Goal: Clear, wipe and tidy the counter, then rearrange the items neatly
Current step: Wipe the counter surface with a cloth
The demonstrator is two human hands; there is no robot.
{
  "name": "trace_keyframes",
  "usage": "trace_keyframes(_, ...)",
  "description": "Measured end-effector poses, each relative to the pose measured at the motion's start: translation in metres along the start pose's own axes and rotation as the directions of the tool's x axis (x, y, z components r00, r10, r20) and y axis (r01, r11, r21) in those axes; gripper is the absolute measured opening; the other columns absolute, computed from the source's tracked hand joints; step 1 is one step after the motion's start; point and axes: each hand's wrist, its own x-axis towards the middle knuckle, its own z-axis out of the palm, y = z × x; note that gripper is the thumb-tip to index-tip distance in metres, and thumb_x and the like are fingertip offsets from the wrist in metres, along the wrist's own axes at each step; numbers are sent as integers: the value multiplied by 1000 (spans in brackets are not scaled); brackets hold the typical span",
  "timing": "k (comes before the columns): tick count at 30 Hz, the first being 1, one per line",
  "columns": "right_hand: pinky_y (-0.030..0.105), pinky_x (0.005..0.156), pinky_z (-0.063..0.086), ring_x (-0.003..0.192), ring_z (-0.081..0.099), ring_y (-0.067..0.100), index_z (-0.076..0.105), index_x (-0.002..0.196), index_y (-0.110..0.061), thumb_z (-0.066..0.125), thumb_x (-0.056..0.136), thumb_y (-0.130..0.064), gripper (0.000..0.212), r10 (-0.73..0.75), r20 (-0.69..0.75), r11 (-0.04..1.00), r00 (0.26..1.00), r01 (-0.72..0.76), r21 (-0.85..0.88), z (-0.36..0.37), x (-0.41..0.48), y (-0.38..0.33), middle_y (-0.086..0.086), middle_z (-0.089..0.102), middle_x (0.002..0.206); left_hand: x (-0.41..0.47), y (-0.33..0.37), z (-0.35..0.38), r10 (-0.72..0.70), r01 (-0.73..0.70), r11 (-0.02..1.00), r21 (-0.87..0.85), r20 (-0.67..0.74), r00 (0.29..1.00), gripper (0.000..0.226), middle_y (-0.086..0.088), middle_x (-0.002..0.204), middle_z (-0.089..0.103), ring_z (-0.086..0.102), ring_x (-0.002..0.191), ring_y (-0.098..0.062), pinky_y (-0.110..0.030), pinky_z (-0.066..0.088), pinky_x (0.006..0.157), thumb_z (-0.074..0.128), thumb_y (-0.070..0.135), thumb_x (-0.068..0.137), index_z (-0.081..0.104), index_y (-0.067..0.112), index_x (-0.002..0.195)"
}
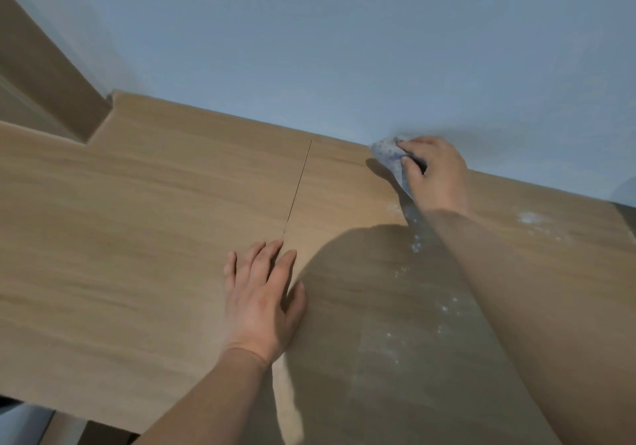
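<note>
A light wooden counter (144,224) runs from the left to the right of the head view, with a thin seam across it. My right hand (435,172) reaches to the back edge by the wall and grips a bluish-grey speckled cloth (389,154) pressed on the counter. My left hand (263,298) lies flat on the wood near the seam, fingers straight, holding nothing. White specks and dust (418,245) trail over the counter beside my right forearm, and another pale patch (528,218) lies at the right.
A pale blue wall (344,49) rises directly behind the counter. At the far left a wooden panel (44,76) stands in a notch of the counter. The counter's front edge (69,413) drops off at the lower left.
</note>
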Motion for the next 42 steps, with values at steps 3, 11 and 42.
trace_keyframes(3,40,97,42,112,54,32,69,119,-13,54,90,-9,33,15,6,999,1000,-15,-46,13,12,4,11,63,117,0,-1,0,8,-8,1000,-3,-8,1000,47,-6,135,55,45,131,-30,-54,21,114,46,43,87,64,18,122)
trace_keyframes(11,29,106,24,134,39,27,57,134,-13,45,102,-25,37,29,147,996,989,-16,-89,36,-8,11,9,47,144,0,-2,4,7,-7,1000,11,-12,1000,48,-5,135,55,46,131,-30,-55,23,113,45,44,88,64,18,123)
trace_keyframes(42,49,104,40,129,47,28,64,128,-15,47,93,-30,41,95,31,995,995,-96,33,39,-178,-24,5,53,140,-3,-1,3,-1,1,1000,24,11,1000,53,0,141,47,31,138,-21,-50,7,119,34,51,89,56,23,129)
